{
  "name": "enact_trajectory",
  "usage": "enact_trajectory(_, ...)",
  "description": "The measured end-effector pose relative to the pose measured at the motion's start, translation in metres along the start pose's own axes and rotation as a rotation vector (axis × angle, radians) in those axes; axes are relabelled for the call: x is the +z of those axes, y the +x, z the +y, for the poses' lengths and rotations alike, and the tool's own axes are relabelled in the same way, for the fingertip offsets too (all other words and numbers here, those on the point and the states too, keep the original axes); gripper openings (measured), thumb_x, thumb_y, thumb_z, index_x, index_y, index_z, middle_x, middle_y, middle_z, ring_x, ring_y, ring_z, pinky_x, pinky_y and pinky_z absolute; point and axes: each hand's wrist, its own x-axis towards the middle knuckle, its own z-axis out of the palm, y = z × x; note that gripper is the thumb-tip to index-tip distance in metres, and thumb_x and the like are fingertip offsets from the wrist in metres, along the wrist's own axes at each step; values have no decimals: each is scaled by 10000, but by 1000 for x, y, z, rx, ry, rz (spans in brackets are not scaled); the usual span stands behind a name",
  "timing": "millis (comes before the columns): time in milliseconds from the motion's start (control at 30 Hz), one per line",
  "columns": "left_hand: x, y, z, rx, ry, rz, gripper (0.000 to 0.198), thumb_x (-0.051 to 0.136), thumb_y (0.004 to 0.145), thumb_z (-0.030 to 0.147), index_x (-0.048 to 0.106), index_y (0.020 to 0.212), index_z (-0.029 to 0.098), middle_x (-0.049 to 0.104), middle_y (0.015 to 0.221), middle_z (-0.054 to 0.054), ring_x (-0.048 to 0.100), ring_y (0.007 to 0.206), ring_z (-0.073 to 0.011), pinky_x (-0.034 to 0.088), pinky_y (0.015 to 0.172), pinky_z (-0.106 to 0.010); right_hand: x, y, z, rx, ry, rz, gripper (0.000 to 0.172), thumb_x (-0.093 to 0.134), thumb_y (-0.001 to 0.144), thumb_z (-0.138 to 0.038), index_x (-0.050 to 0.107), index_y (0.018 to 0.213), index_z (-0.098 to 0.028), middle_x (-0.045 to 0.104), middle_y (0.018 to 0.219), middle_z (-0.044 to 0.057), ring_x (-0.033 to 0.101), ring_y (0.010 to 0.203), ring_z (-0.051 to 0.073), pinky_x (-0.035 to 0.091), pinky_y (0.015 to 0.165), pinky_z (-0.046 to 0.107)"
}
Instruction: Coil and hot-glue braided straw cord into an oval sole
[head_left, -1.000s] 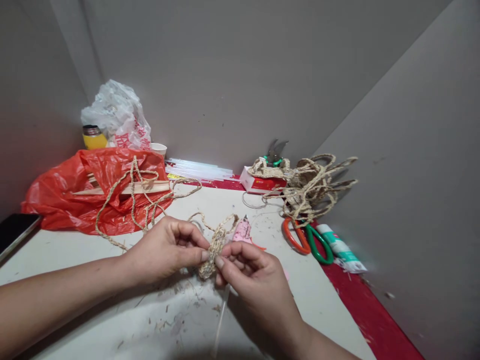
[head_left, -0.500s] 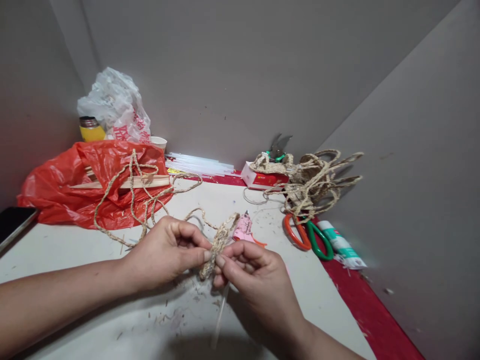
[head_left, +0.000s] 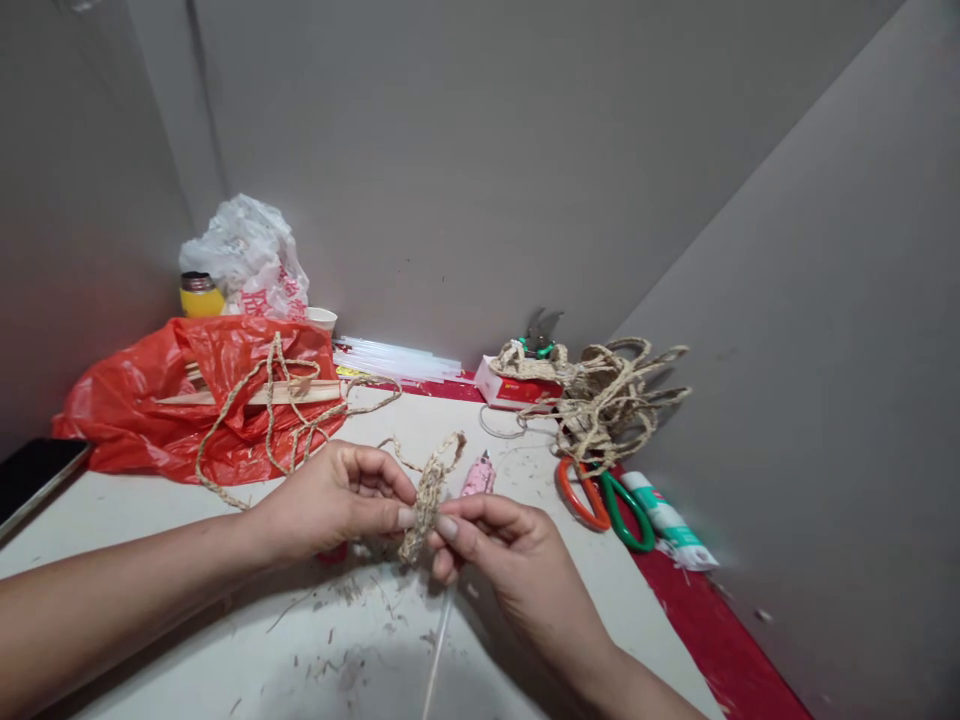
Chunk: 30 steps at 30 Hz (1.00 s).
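A coiled piece of braided straw rope (head_left: 429, 492) stands on edge between my hands, above the white table sheet. My left hand (head_left: 352, 495) pinches its left side between thumb and fingers. From the other side, my right hand (head_left: 499, 545) pinches it with thumb and forefinger; the remaining fingers are curled. Behind my right hand lies a pink glue gun (head_left: 478, 475), its lower part hidden. A pale thin stick (head_left: 437, 650) runs below my right hand toward the near edge. Loose braided rope (head_left: 221, 425) trails off at the left.
At the left lie a red plastic bag (head_left: 135, 410) and a phone (head_left: 45, 480). Clear glue sticks (head_left: 397, 360) rest along the back. On the right are a rope bundle (head_left: 615, 400), green and orange scissor handles (head_left: 628, 515), a white-green tube (head_left: 667, 520) and a red-white box (head_left: 517, 385).
The camera view has tilted up a little, so the background sits lower. Both hands keep their pinch on the rope coil, which has turned slightly, showing a loop at its top.
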Motion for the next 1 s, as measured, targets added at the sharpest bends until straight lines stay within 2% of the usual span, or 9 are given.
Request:
enact_trajectory(167,-2,0,-2,-20,-8,-70,176,847,625,251,729,703,146,689,566,18,535,465,-59,380,459,-167,-1,-1,-1,16,-64,-8,291,853,671,-416,726,703,-156,679,481,2,587,444,78,473,502,176)
enact_trajectory(333,-2,1,-4,-5,6,-69,172,842,637,269,739,694,143,678,551,17,499,428,-49,364,441,-172,4,-3,-3,41,-102,26,327,847,639,-435,698,685,-148,670,488,6,588,450,98,473,494,201)
enact_trajectory(433,2,-1,-6,18,6,-58,161,833,648,249,732,702,136,678,566,16,499,447,-47,357,449,-168,7,-5,-3,21,-147,60,256,826,637,-361,693,711,-156,662,510,-4,590,475,108,483,508,218)
enact_trajectory(600,8,-2,-7,36,6,-4,163,834,628,205,699,684,133,639,527,38,500,463,-51,376,483,-171,9,-8,-1,-105,-306,91,138,757,619,-224,688,719,-160,656,591,-10,577,530,108,482,526,214)
enact_trajectory(867,5,0,-5,-34,-78,-47,238,877,570,243,709,686,120,700,571,-15,605,524,-98,452,552,-208,11,-8,-5,-145,-405,48,95,693,658,-228,664,714,-157,632,585,-7,572,514,117,498,513,222)
enact_trajectory(1000,1,0,-7,-57,-83,-100,223,867,603,245,715,706,119,711,580,-20,619,523,-94,460,549,-198,12,-10,-9,-156,-436,40,82,677,653,-226,661,697,-159,630,571,-5,566,509,117,483,505,221)
